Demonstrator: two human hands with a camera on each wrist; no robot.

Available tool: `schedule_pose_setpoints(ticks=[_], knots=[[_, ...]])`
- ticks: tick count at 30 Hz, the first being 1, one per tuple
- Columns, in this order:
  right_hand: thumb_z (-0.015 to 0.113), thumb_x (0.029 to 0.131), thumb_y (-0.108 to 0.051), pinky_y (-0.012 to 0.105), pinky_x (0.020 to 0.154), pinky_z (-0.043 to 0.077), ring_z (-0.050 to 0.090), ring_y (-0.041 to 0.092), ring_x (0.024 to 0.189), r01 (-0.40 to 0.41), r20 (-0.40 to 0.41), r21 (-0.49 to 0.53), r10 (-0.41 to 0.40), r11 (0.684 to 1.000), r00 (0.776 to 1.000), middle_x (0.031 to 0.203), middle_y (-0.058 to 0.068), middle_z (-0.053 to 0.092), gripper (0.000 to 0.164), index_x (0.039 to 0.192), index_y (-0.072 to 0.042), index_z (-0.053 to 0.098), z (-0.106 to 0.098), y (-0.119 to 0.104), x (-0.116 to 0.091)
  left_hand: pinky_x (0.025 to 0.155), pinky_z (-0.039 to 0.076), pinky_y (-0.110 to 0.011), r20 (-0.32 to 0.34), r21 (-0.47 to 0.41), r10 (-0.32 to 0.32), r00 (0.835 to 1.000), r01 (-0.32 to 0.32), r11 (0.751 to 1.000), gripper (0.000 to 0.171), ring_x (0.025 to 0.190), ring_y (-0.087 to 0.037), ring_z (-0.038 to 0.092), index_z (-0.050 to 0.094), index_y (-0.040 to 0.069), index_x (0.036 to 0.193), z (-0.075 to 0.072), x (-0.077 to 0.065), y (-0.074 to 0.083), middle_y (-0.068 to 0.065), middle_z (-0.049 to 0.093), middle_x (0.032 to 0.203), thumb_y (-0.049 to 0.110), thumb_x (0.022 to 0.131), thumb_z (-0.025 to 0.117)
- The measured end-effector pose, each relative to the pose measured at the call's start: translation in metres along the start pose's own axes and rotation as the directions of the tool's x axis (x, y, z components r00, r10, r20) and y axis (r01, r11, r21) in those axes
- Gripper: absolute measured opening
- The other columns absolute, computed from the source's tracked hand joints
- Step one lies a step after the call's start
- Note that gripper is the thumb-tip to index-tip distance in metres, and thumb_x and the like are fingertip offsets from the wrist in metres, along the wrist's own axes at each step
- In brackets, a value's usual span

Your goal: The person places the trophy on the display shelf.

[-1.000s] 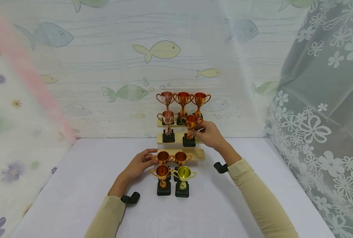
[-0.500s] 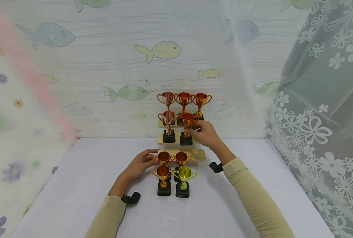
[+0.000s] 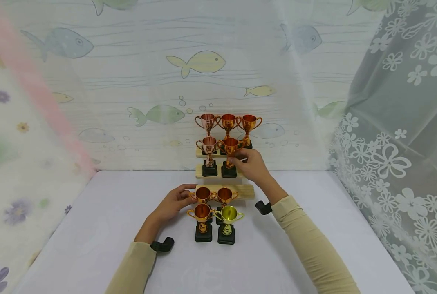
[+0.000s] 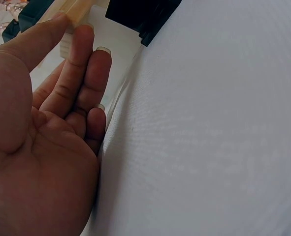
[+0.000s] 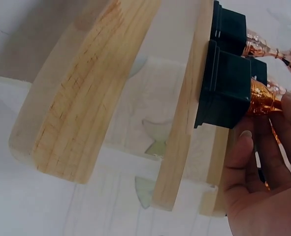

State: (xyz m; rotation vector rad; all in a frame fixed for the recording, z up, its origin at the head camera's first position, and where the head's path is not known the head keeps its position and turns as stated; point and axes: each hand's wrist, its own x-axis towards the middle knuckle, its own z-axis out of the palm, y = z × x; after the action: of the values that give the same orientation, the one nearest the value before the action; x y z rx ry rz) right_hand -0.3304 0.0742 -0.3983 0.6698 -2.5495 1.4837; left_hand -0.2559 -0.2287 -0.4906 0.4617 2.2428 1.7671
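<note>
My right hand [image 3: 253, 164] pinches the stem of a copper-orange trophy cup [image 3: 231, 145]. Its dark base [image 5: 229, 88] sits against the middle step [image 5: 177, 142] of a wooden tiered stand, close beside a rose-gold trophy cup [image 3: 209, 146]. At the bottom step [image 3: 244, 191], my left hand [image 3: 170, 202] holds the left end between thumb and fingers; the left wrist view shows the thumb touching the wood [image 4: 79, 11]. In front are two orange trophy cups [image 3: 203, 194] [image 3: 225, 195], then another orange trophy cup [image 3: 202, 213] and a yellow-gold trophy cup [image 3: 228, 214].
Three trophy cups stand along the top step: rose-gold [image 3: 208, 121], orange [image 3: 227, 121] and orange [image 3: 249, 121]. A white cloth [image 3: 93, 212] covers the table. Behind hangs a fish-print curtain [image 3: 111, 81], with a floral sheer curtain [image 3: 395, 163] on the right.
My right hand has shifted left with the orange trophy cup, bringing it nearer the rose-gold one on the middle step. My left hand has stayed in place.
</note>
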Motion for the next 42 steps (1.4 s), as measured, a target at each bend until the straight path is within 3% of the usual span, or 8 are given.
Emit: schedule_pose_setpoints(ticks=[13, 23, 29, 33, 36, 42], knots=[[0.068, 0.096, -0.024, 0.04, 0.083, 0.055, 0.067, 0.02, 0.094, 0.012, -0.03, 0.025, -0.011, 1.0, 0.999, 0.103, 0.003, 0.073, 0.017, 0.107, -0.012, 0.075, 0.006, 0.003, -0.002, 0.092, 0.05, -0.028, -0.001, -0.006, 0.0, 1.0, 0.0, 1.0, 0.049, 0.108, -0.03, 0.066, 0.046, 0.007, 0.146, 0.0, 0.0, 0.0, -0.011, 0.069, 0.109, 0.011, 0.099, 0.062], [0.067, 0.097, -0.023, 0.039, 0.09, 0.053, 0.064, 0.019, 0.105, -0.001, -0.077, 0.131, 0.011, 0.991, 0.997, 0.115, 0.003, 0.069, 0.022, 0.116, -0.013, 0.071, 0.002, 0.008, -0.015, 0.092, 0.05, -0.028, 0.001, -0.004, -0.006, 1.0, 0.006, 1.0, 0.049, 0.109, -0.031, 0.066, 0.046, 0.009, 0.145, 0.0, -0.001, 0.0, -0.011, 0.068, 0.108, 0.011, 0.099, 0.063], [0.064, 0.098, -0.012, 0.041, 0.089, 0.051, 0.062, 0.028, 0.109, 0.035, -0.107, 0.177, -0.016, 0.984, 0.994, 0.118, 0.013, 0.066, 0.021, 0.116, -0.003, 0.067, -0.001, 0.01, -0.03, 0.092, 0.049, -0.028, 0.003, -0.003, -0.009, 1.0, 0.009, 1.0, 0.049, 0.111, -0.035, 0.064, 0.046, 0.008, 0.146, -0.001, 0.0, 0.001, -0.011, 0.068, 0.109, 0.012, 0.1, 0.062], [0.062, 0.097, -0.002, 0.045, 0.087, 0.05, 0.061, 0.036, 0.107, 0.07, -0.106, 0.199, -0.05, 0.977, 0.993, 0.115, 0.022, 0.065, 0.019, 0.114, 0.005, 0.066, -0.007, -0.007, -0.046, 0.093, 0.049, -0.028, 0.006, -0.007, -0.008, 1.0, 0.008, 1.0, 0.05, 0.114, -0.042, 0.062, 0.045, 0.007, 0.146, 0.0, -0.001, 0.002, -0.013, 0.068, 0.11, 0.011, 0.1, 0.061], [0.061, 0.096, 0.001, 0.044, 0.087, 0.05, 0.062, 0.036, 0.104, 0.078, -0.095, 0.189, -0.061, 0.979, 0.994, 0.113, 0.023, 0.065, 0.018, 0.112, 0.007, 0.065, -0.009, -0.02, -0.058, 0.093, 0.049, -0.028, 0.009, -0.001, -0.008, 1.0, 0.008, 1.0, 0.049, 0.114, -0.04, 0.062, 0.045, 0.008, 0.146, 0.001, -0.001, 0.003, -0.013, 0.068, 0.111, 0.012, 0.1, 0.061], [0.061, 0.096, 0.002, 0.043, 0.088, 0.051, 0.063, 0.034, 0.1, 0.078, -0.082, 0.177, -0.064, 0.981, 0.995, 0.11, 0.023, 0.066, 0.019, 0.113, 0.008, 0.065, -0.005, -0.02, -0.074, 0.093, 0.049, -0.029, 0.009, -0.001, -0.001, 1.0, 0.001, 1.0, 0.051, 0.112, -0.033, 0.065, 0.045, 0.007, 0.146, 0.001, -0.001, 0.001, -0.012, 0.069, 0.111, 0.014, 0.1, 0.063]])
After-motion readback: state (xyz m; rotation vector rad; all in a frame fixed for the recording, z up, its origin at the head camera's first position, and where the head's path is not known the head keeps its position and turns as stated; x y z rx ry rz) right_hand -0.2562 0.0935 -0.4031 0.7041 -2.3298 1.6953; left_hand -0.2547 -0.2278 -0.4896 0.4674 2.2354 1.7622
